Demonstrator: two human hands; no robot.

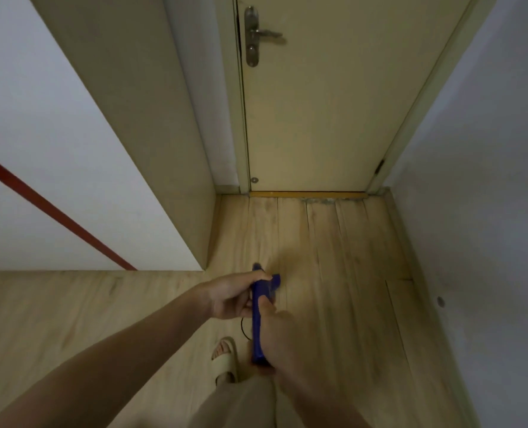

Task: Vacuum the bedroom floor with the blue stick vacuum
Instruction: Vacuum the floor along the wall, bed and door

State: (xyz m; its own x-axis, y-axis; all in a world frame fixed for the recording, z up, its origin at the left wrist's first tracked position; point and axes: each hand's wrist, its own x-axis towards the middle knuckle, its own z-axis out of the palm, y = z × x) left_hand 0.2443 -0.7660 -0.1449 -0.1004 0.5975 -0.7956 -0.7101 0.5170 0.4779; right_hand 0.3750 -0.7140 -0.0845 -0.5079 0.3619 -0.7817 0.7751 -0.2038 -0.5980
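The blue stick vacuum [258, 316] shows only as its handle, seen from above and a bit blurred, pointing away from me over the wooden floor [333, 257]. My left hand [230, 296] grips its upper part from the left. My right hand [273, 335] grips the lower part of the handle, close to my body. A thin black cord [243, 329] loops beside the handle. The vacuum's tube and floor head are hidden beneath my hands.
A closed cream door [318, 103] with a metal lever handle [258, 35] stands straight ahead. A cabinet side [151, 118] juts in from the left, a white wall [478, 180] runs along the right. My sandalled foot [225, 358] is below the hands.
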